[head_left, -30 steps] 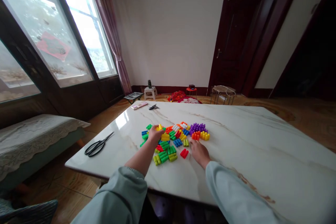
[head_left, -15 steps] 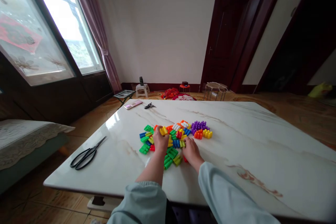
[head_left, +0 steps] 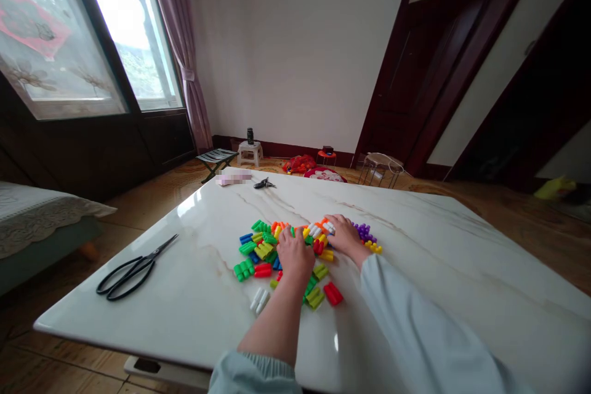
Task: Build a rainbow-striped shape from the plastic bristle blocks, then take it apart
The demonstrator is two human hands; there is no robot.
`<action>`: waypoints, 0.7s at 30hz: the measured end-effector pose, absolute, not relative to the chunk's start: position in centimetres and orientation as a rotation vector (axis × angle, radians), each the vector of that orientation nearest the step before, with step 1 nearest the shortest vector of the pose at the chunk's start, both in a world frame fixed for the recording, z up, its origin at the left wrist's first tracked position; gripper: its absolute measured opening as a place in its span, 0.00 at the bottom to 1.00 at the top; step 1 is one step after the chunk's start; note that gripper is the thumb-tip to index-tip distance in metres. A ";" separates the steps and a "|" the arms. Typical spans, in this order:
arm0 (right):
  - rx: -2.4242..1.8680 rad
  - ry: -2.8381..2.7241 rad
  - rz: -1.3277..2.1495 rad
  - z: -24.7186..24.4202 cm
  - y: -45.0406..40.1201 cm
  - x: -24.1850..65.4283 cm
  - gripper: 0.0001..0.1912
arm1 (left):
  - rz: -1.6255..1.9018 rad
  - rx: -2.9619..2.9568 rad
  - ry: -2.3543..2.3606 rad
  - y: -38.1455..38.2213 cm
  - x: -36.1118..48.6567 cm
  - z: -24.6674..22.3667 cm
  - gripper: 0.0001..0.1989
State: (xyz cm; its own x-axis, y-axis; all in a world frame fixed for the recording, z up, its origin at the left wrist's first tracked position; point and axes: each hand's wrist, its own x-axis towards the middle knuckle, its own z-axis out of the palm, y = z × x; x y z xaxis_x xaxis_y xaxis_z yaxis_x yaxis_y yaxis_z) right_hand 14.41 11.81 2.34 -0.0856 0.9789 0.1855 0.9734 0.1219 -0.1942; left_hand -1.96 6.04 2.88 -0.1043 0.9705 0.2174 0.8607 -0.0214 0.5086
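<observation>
A low heap of colourful plastic building blocks [head_left: 263,250] lies on the table, in green, yellow, blue, orange, white and other colours. My left hand [head_left: 295,253] rests over the middle of the heap, fingers apart and bent down onto the blocks. At the heap's far right, my right hand [head_left: 345,235] reaches over a white block [head_left: 329,228] and orange ones, its fingers spread. A red block [head_left: 333,294] and a white block [head_left: 260,300] lie at the near side. Purple blocks [head_left: 365,233] are partly hidden behind my right hand.
Black-handled scissors [head_left: 136,269] lie on the marble-patterned table [head_left: 438,271] at left. Small dark pliers [head_left: 264,183] and a phone-like object [head_left: 233,177], blurred out, are near the far edge. Beyond stand a white stool [head_left: 250,152] and a round stool [head_left: 381,163].
My right hand has moved away from the near blocks to the far right of the heap. My left hand has shifted nearer and right, off a yellow block. The view has tilted.
</observation>
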 end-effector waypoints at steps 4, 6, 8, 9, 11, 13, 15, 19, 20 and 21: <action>-1.944 -2.415 0.210 2.4 16.0 14.9 0.32 | 0.757 2.045 1.982 5.4 -0.9 3.6 0.22; -1.932 -2.444 0.257 2.2 17.0 14.7 0.28 | 0.756 2.055 1.955 5.2 -0.4 3.9 0.20; -1.910 -2.463 0.286 1.9 17.5 14.5 0.27 | 0.747 2.057 1.924 5.0 -0.1 4.3 0.20; -1.894 -2.468 0.291 1.8 17.7 14.4 0.27 | 0.742 2.054 1.912 4.9 0.0 4.5 0.20; -1.864 -2.463 0.285 1.4 17.9 14.3 0.27 | 0.737 2.042 1.897 4.9 0.0 4.8 0.21; -1.838 -2.434 0.273 1.1 18.1 14.3 0.26 | 0.734 2.022 1.896 4.9 -0.2 5.0 0.20; -1.819 -2.380 0.265 0.7 18.2 14.2 0.25 | 0.729 2.005 1.899 4.9 -0.4 5.0 0.20; -1.785 -2.203 0.252 0.1 18.6 13.9 0.24 | 0.717 1.991 1.915 5.0 -0.8 4.9 0.20; -1.773 -2.152 0.246 0.1 18.6 13.9 0.24 | 0.714 1.986 1.923 5.0 -0.8 4.8 0.20; -1.759 -2.103 0.241 0.2 18.6 13.8 0.24 | 0.712 1.981 1.929 5.1 -0.9 4.7 0.21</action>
State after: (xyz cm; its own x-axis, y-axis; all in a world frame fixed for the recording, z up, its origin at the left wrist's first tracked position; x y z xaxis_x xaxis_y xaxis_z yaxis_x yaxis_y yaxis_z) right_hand 13.82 18.64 0.21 -0.1390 0.9733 0.1826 0.9069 0.1992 -0.3713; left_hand -0.87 5.10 4.74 -0.0163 0.9888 0.1485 0.8481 -0.0650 0.5258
